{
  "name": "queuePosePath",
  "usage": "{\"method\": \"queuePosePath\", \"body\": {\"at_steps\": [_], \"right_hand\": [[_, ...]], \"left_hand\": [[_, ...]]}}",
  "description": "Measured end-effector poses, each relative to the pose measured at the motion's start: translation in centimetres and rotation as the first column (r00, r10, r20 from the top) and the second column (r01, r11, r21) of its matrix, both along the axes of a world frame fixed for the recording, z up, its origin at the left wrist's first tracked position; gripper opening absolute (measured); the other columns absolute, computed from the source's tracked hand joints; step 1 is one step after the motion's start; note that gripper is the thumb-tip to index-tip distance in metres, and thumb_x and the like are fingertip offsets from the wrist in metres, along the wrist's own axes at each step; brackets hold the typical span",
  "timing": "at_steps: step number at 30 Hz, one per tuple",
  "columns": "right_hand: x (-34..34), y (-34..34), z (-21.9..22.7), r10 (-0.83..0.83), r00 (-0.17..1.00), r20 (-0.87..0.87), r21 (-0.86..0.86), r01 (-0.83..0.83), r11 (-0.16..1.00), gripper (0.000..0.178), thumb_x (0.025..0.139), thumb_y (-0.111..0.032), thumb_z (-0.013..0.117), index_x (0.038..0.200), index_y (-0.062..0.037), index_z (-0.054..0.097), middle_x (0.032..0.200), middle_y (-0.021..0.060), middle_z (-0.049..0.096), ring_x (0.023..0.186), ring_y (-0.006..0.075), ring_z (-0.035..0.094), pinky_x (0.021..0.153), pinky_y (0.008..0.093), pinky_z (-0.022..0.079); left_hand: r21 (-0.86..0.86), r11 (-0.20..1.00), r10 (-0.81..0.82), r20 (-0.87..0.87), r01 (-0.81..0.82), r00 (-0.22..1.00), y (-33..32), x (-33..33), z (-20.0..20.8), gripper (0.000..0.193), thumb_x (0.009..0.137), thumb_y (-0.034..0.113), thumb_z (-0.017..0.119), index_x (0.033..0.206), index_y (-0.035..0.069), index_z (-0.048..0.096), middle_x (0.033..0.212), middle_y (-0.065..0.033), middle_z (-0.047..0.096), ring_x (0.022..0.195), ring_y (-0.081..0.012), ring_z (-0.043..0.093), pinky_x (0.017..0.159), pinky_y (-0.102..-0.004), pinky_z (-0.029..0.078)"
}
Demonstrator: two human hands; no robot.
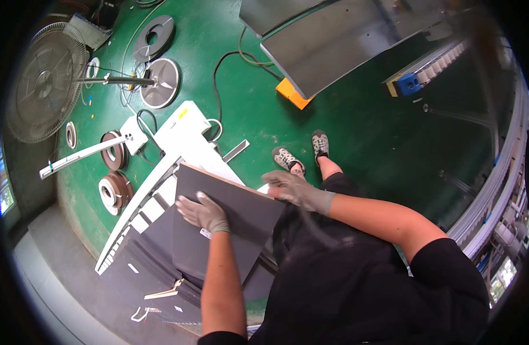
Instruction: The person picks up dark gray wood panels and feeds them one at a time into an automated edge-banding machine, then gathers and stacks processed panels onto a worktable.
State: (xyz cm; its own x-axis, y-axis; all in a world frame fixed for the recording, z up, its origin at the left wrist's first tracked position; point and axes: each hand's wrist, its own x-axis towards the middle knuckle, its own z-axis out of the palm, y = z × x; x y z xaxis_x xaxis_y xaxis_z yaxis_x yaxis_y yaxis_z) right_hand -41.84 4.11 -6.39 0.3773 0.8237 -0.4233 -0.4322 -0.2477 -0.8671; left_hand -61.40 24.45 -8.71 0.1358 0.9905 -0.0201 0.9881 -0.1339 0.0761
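A dark grey flat panel [230,230] with a bare brown edge lies tilted in front of me, on a stack of similar dark panels [138,267]. My left hand [203,213], in a thin pale glove, rests on its face with the fingers stretched out. At the panel's far right corner is my right hand [302,192], gloved too. Its fingers reach left to the brown edge and look extended, though slightly blurred. A reddish patch shows at the fingertips; I cannot make out what it is. A small white label [205,233] sits near my left wrist.
Beyond the panel stand a white machine housing [184,132] and a long curved white rail [126,230]. Rolls of edging [116,192], a round fan base [161,83] and a fan [46,83] are at left. Large dark sheets [333,57] stand far right, beside an orange block [293,94].
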Motion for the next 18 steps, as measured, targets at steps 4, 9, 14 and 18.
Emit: {"method": "queuePosePath", "body": {"at_steps": [4,9,14,18], "right_hand": [[-1.1,2.6,-1.6,-0.368,0.683,-0.63,-0.239,0.281,0.93,0.039,0.096,-0.039,0.063,0.074,-0.0088,0.052,0.062,-0.001,0.044,0.056,0.0138,0.047,0.076,0.0362,0.051],[-2.3,1.4,-0.8,-0.474,0.568,-0.673,-0.282,0.395,0.874,0.048,0.098,-0.036,0.06,0.061,-0.0151,0.037,0.053,-0.0031,0.031,0.043,0.0123,0.032,0.068,0.0395,0.051],[-1.9,-2.6,0.5,-0.442,0.666,-0.6,-0.285,0.338,0.897,0.042,0.101,-0.034,0.053,0.067,-0.0138,0.039,0.056,-0.0026,0.034,0.046,0.0138,0.035,0.072,0.041,0.052],[-2.8,-3.5,-2.1,-0.441,0.601,-0.666,-0.342,0.28,0.897,0.038,0.103,-0.041,0.044,0.1,-0.0039,0.055,0.061,-0.0027,0.038,0.045,0.016,0.038,0.072,0.0418,0.052]], "left_hand": [[-0.043,0.986,0.153,-0.155,-0.161,0.976,-5.5,1.6,0.5,0.074,0.098,0.05,0.039,0.154,0.005,0.023,0.16,-0.0203,0.021,0.148,-0.0405,0.018,0.12,-0.053,0.012],[-0.034,0.982,0.179,-0.119,-0.185,0.977,-5.5,1.8,0.8,0.074,0.097,0.049,0.039,0.155,0.006,0.023,0.161,-0.0192,0.02,0.148,-0.0406,0.018,0.119,-0.0536,0.012],[-0.085,0.995,0.036,-0.17,-0.051,0.985,-7.7,2.9,1.6,0.076,0.097,0.052,0.038,0.156,0.008,0.022,0.162,-0.0181,0.019,0.149,-0.0393,0.016,0.12,-0.05,0.009],[-0.059,0.998,0.006,-0.142,-0.014,0.99,-7.9,1.7,1.2,0.077,0.095,0.052,0.042,0.155,0.007,0.025,0.161,-0.0197,0.021,0.147,-0.0416,0.018,0.119,-0.0534,0.011]]}}
